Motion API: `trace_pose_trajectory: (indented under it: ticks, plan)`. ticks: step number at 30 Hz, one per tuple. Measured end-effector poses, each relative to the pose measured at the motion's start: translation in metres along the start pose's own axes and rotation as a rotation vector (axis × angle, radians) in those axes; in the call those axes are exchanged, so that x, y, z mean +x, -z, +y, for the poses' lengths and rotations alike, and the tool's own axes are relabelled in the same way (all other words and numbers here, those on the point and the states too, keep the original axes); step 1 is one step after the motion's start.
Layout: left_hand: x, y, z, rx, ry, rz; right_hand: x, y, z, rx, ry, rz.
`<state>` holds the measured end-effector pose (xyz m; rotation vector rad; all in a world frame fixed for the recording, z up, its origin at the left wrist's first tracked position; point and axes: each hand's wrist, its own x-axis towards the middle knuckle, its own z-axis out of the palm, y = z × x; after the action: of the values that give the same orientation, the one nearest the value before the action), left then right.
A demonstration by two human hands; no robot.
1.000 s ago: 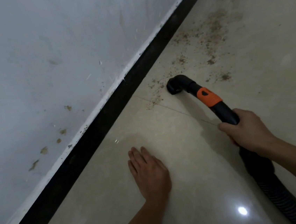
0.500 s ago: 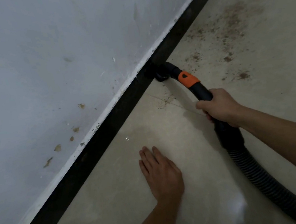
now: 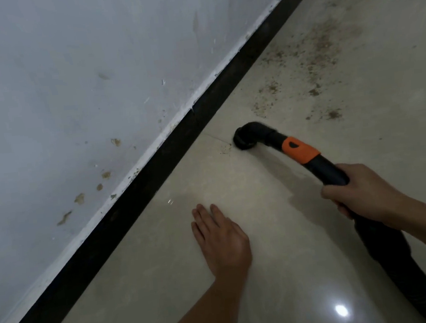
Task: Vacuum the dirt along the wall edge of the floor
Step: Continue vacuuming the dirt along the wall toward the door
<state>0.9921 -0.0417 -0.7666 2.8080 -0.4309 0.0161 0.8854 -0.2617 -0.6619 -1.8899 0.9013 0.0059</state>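
Fingers (image 3: 329, 194) of the right hand (image 3: 365, 192) wrap the rigid black vacuum wand (image 3: 325, 169) behind its orange collar (image 3: 301, 152), apparently light and stiff ahead of the flexible hose (image 3: 389, 248); the nozzle (image 3: 243, 139) rests on the floor (image 3: 284, 272) near loose dirt (image 3: 308, 54), short of the baseboard (image 3: 136, 190); the left hand (image 3: 221, 239) lies flat, empty.

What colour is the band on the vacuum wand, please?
Orange band on a black vacuum wand, clear in the head view.

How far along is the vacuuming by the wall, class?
Done: the floor near the left hand looks clean. In hand: the right hand holds the nozzle beside a few crumbs. Left: the dirt patch farther along the skirting.
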Motion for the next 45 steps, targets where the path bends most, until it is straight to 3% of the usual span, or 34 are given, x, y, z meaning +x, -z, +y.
trace_pose_trajectory:
  ticks: [3, 7, 11, 16, 22, 25, 29, 34, 39, 41, 45]
  plan:
    - [0.0, 0.0, 0.0, -0.015, 0.013, -0.002, -0.007, -0.012, -0.002, -0.021, 0.015, -0.115]
    - [0.001, -0.001, -0.001, -0.016, 0.0, 0.021, 0.002, -0.021, -0.005, -0.059, 0.048, 0.097]
    - [0.0, -0.003, -0.002, -0.008, -0.006, 0.024, 0.012, -0.037, -0.012, -0.095, 0.074, -0.044]
    - [0.001, -0.005, -0.001, 0.003, 0.001, -0.011, 0.045, -0.051, -0.032, -0.125, 0.103, 0.105]
    - [0.003, -0.003, -0.002, 0.0, 0.006, -0.067, 0.04, -0.07, -0.041, -0.017, 0.08, -0.047]
    - [0.003, -0.002, -0.004, 0.001, -0.005, -0.037, 0.021, -0.061, -0.029, -0.113, 0.099, -0.07]
    - [0.003, 0.0, -0.004, 0.017, 0.003, -0.049, -0.009, -0.022, 0.0, -0.194, 0.053, 0.055]
    - [0.0, 0.002, -0.002, 0.077, -0.04, -0.066, -0.062, 0.041, 0.058, -0.099, -0.06, 0.196]
    - [0.024, 0.0, 0.026, 0.067, -0.278, -0.165, -0.083, 0.094, 0.111, -0.021, -0.166, 0.448]
    - [0.045, -0.007, 0.063, -0.034, -0.254, -0.136, -0.076, 0.105, 0.12, 0.055, -0.178, 0.492]
    - [0.077, -0.033, 0.118, -0.039, -0.034, -0.076, -0.048, 0.113, 0.123, 0.199, -0.182, 0.457]
